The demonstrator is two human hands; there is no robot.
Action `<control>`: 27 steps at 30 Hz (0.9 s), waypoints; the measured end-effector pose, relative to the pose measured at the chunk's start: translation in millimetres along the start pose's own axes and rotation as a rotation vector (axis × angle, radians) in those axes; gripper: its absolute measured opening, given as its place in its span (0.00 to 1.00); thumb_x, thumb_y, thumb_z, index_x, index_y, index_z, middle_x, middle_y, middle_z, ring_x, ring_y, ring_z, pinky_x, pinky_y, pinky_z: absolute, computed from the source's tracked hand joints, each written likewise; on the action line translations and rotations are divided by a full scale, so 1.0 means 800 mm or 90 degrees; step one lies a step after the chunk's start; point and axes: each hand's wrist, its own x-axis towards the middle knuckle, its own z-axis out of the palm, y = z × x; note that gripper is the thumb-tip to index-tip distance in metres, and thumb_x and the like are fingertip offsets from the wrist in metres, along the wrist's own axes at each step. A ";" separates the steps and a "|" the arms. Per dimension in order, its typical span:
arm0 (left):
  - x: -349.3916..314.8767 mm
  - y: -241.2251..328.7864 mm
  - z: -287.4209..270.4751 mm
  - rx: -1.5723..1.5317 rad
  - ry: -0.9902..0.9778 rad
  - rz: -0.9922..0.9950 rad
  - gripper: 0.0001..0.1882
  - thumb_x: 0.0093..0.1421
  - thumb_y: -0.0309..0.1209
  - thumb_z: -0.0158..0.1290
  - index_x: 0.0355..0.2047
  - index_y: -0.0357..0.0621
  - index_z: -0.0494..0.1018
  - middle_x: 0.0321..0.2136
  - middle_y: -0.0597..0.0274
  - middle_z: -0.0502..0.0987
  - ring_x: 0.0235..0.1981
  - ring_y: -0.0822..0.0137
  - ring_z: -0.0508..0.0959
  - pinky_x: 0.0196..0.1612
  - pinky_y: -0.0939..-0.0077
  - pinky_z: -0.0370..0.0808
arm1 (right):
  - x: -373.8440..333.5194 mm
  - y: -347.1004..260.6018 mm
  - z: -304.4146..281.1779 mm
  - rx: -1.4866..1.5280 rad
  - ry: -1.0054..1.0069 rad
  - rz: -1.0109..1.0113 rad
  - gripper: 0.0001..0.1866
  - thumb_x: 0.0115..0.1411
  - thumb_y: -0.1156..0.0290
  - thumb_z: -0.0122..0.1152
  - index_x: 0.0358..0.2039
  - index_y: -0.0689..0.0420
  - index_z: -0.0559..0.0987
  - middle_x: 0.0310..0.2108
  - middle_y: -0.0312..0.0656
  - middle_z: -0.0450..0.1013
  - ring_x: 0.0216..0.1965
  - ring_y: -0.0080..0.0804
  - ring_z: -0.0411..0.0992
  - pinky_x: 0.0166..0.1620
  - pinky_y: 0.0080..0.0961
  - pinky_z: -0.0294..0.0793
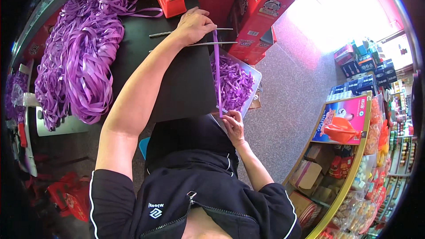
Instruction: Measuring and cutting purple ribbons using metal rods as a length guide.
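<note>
One black top (pixel 183 179) | left hand (pixel 193 25), right hand (pixel 234 127): grip pinching one purple strip (pixel 217 71) | two metal rods (pixel 226 43)

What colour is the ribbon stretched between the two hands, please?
The ribbon is purple, seen best in the head view.

From my remote seat, my left arm (pixel 141 79) stretches forward, left hand (pixel 193 25) palm down; my right hand (pixel 235 128) pinches, nearer my body (pixel 199 181).
</note>
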 end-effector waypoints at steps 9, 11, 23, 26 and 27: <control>0.000 0.004 -0.002 -0.020 -0.018 -0.023 0.16 0.58 0.44 0.50 0.37 0.50 0.81 0.57 0.58 0.67 0.64 0.48 0.55 0.64 0.56 0.51 | 0.020 -0.133 -0.081 -0.036 -0.027 -0.193 0.07 0.48 0.72 0.66 0.29 0.56 0.80 0.36 0.43 0.70 0.38 0.38 0.69 0.42 0.35 0.68; -0.001 0.001 -0.001 -0.015 -0.009 -0.028 0.16 0.58 0.44 0.50 0.37 0.50 0.81 0.57 0.58 0.67 0.64 0.48 0.55 0.64 0.56 0.51 | 0.041 -0.172 -0.101 0.041 -0.007 -0.252 0.06 0.49 0.70 0.66 0.26 0.57 0.79 0.34 0.43 0.74 0.33 0.36 0.70 0.41 0.34 0.67; -0.002 -0.003 0.004 -0.037 0.035 -0.017 0.15 0.56 0.43 0.53 0.35 0.50 0.82 0.54 0.57 0.69 0.63 0.49 0.57 0.63 0.56 0.52 | 0.091 -0.281 -0.134 0.188 0.035 0.121 0.06 0.51 0.75 0.69 0.28 0.62 0.80 0.24 0.35 0.75 0.25 0.17 0.69 0.29 0.13 0.63; -0.002 -0.003 0.006 -0.041 0.050 -0.013 0.14 0.55 0.43 0.54 0.35 0.50 0.82 0.53 0.58 0.71 0.62 0.49 0.59 0.63 0.56 0.54 | 0.084 -0.284 -0.135 0.318 -0.034 0.278 0.08 0.53 0.76 0.67 0.33 0.64 0.79 0.26 0.34 0.76 0.27 0.16 0.69 0.31 0.14 0.66; -0.001 -0.001 0.008 -0.042 0.054 -0.012 0.14 0.55 0.43 0.54 0.35 0.50 0.82 0.53 0.58 0.71 0.62 0.49 0.59 0.63 0.56 0.54 | 0.074 -0.274 -0.136 0.279 -0.045 0.275 0.12 0.54 0.77 0.65 0.39 0.65 0.77 0.28 0.38 0.77 0.28 0.16 0.70 0.32 0.13 0.67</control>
